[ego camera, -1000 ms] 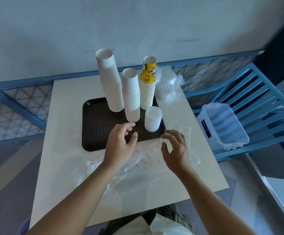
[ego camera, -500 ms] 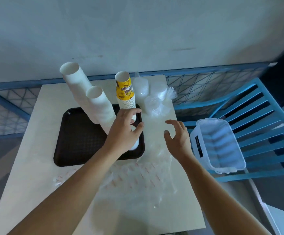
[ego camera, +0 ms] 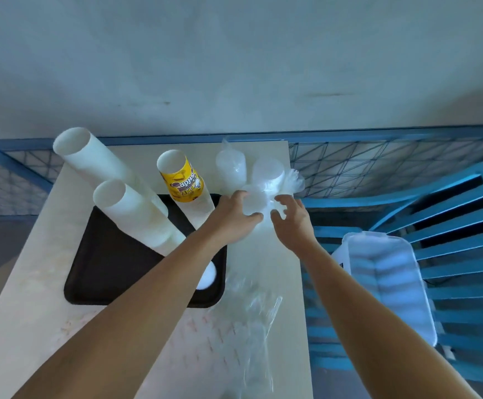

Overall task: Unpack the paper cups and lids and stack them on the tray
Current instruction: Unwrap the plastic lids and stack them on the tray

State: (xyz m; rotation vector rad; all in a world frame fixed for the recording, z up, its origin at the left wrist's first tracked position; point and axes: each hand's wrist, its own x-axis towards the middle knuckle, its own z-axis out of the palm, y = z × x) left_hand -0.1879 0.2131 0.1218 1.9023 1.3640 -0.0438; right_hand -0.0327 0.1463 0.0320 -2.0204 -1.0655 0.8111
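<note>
A dark tray (ego camera: 105, 269) on the table carries a tall white cup stack (ego camera: 90, 159), a shorter white one (ego camera: 128, 211) and a stack topped by a yellow cup (ego camera: 181, 182). My left forearm partly hides a small lid stack (ego camera: 207, 279) at the tray's near right corner. Beyond the tray, my left hand (ego camera: 234, 217) curls round a small wrapped pack of lids (ego camera: 253, 201). My right hand (ego camera: 290, 223) pinches the pack's plastic wrap from the right. Two more wrapped lid packs (ego camera: 230, 168) (ego camera: 267, 174) stand just behind.
Empty clear wrapping (ego camera: 252, 312) lies on the table's near right part. A clear plastic bin (ego camera: 387, 283) sits on blue slats (ego camera: 450, 226) right of the table. A blue mesh railing (ego camera: 364, 156) and a wall close off the far side.
Both hands moved from the tray's front edge to the far right of the table and closed on the small wrapped lid pack. The camera shifted forward and right.
</note>
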